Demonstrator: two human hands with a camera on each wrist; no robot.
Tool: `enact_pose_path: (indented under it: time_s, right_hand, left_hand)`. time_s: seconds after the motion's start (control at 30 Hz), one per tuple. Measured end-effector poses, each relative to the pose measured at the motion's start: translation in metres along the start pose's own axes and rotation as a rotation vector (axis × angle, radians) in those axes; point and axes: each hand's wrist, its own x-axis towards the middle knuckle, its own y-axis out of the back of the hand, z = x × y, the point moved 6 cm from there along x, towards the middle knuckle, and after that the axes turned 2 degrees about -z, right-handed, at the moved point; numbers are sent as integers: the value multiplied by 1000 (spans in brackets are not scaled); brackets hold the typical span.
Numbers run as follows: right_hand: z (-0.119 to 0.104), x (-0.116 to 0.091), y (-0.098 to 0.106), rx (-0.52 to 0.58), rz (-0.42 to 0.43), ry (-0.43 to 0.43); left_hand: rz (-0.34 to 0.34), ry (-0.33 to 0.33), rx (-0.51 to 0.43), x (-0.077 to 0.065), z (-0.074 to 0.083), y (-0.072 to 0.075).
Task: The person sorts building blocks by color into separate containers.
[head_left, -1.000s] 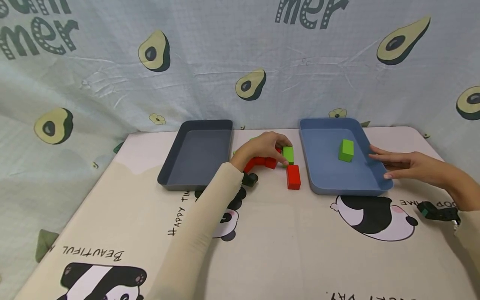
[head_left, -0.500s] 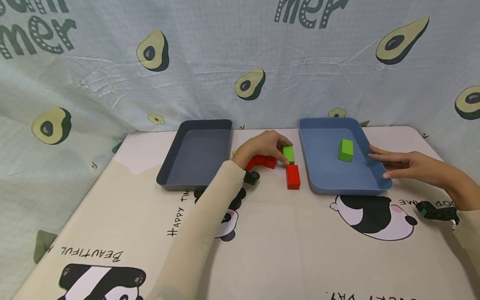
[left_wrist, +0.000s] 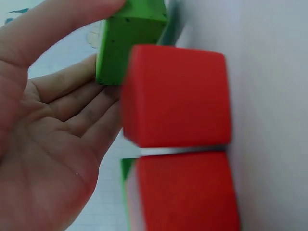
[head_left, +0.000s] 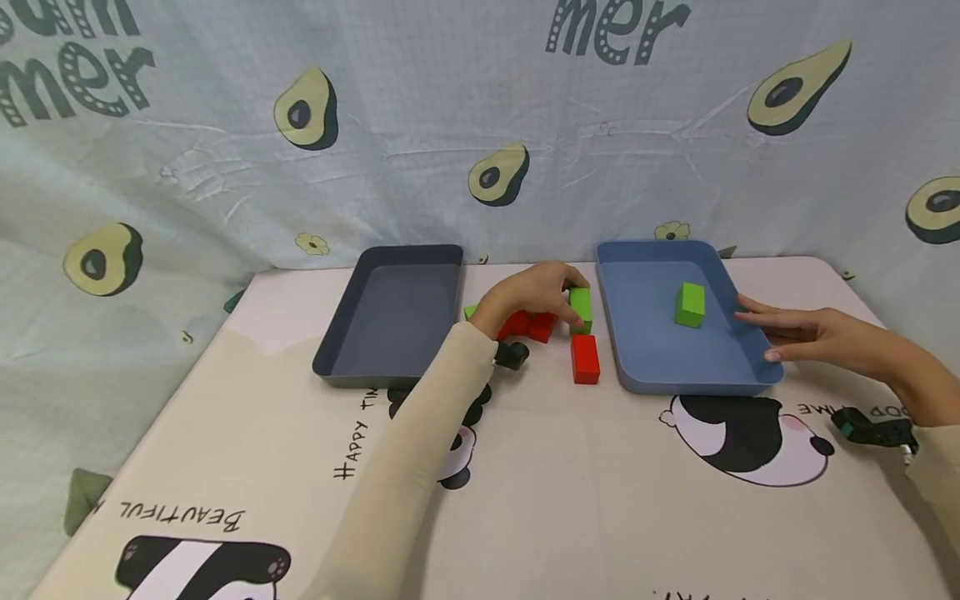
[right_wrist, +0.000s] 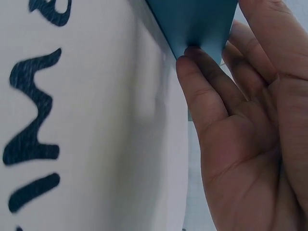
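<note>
My left hand (head_left: 534, 293) pinches a green block (head_left: 581, 308) between thumb and fingers, beside a cluster of blocks. In the left wrist view the thumb lies on this green block (left_wrist: 129, 48), with fingers behind it and two red blocks (left_wrist: 180, 96) close in front. Another red block (head_left: 585, 360) lies just nearer than the pinched one. My right hand (head_left: 840, 337) rests its extended fingers against the right side of the blue tray (head_left: 660, 367); the right wrist view shows fingertips on the tray's outer wall (right_wrist: 202, 29). Inside that tray sits one green block (head_left: 690, 305).
To the left stands a dark grey tray (head_left: 390, 325). More red blocks (head_left: 542, 327) and a green one (head_left: 470, 312) lie partly hidden by the left hand. A black device (head_left: 870, 427) is near the right wrist. A printed curtain (head_left: 420, 125) hangs behind the table.
The left hand has shifted slightly right with the green block, opening a gap from the red blocks beside it. The right hand stays at the tray. The head view has tilted slightly.
</note>
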Motion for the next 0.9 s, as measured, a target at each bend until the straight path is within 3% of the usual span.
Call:
enact_pose_path:
  time_s: [0.4,0.7,0.9]
  right_hand:
    - [2,0,-1,-12,9,2]
    - [3,-1,-1,10,-1,-20]
    - [3,-1,1,-21,-5,-37]
  left_hand:
    - [102,-142,-187,-12,22,11]
    - [229,-118,-309,-17,20,10]
    - [272,-164,-436,-16,19,7]
